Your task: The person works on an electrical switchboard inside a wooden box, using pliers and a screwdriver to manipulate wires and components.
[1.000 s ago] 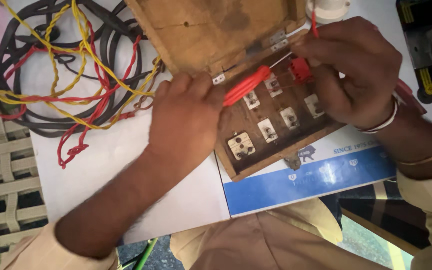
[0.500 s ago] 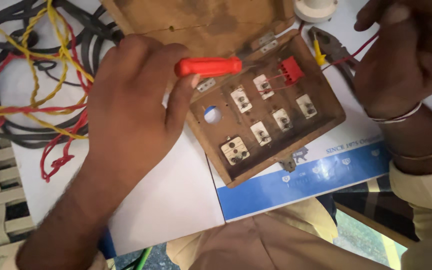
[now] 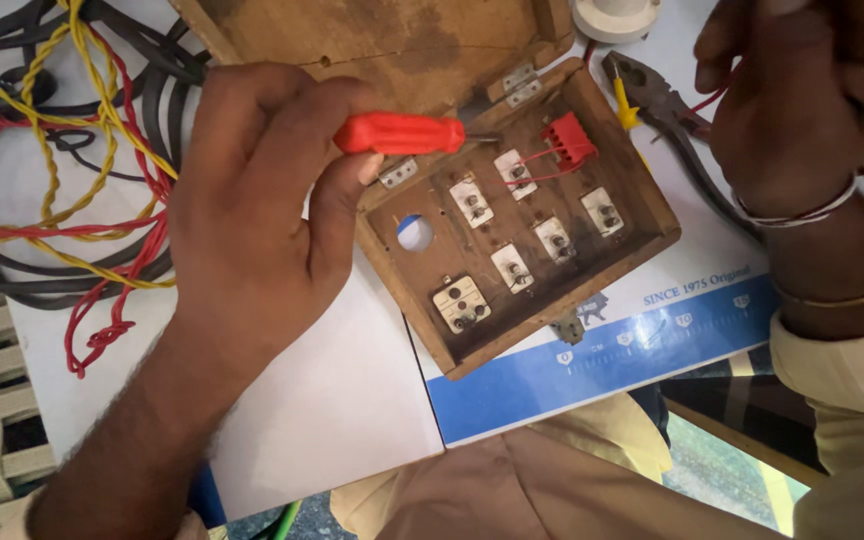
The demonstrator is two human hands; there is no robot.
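The left hand [image 3: 252, 220] fills the centre-left of the frame, its grip closed round the red handle of a screwdriver [image 3: 402, 132], the shaft pointing right toward the upper row of terminals in the open wooden switch box [image 3: 552, 240]. The box lies mid-frame on the white surface [image 3: 332, 400], lid hinged back toward the top.

The right hand [image 3: 792, 110], upper right, looks to be closed on a thin red wire [image 3: 717, 98] — its fingertips are turned away, so how firmly I cannot tell. Grey pliers [image 3: 667, 110] lie just beside it.

To do this well, I'd judge the tip should seat squarely in the screw slot before any turn, with the wire kept taut and clear of the red connector block [image 3: 567, 140] — a slip could nick the neighbouring fittings.
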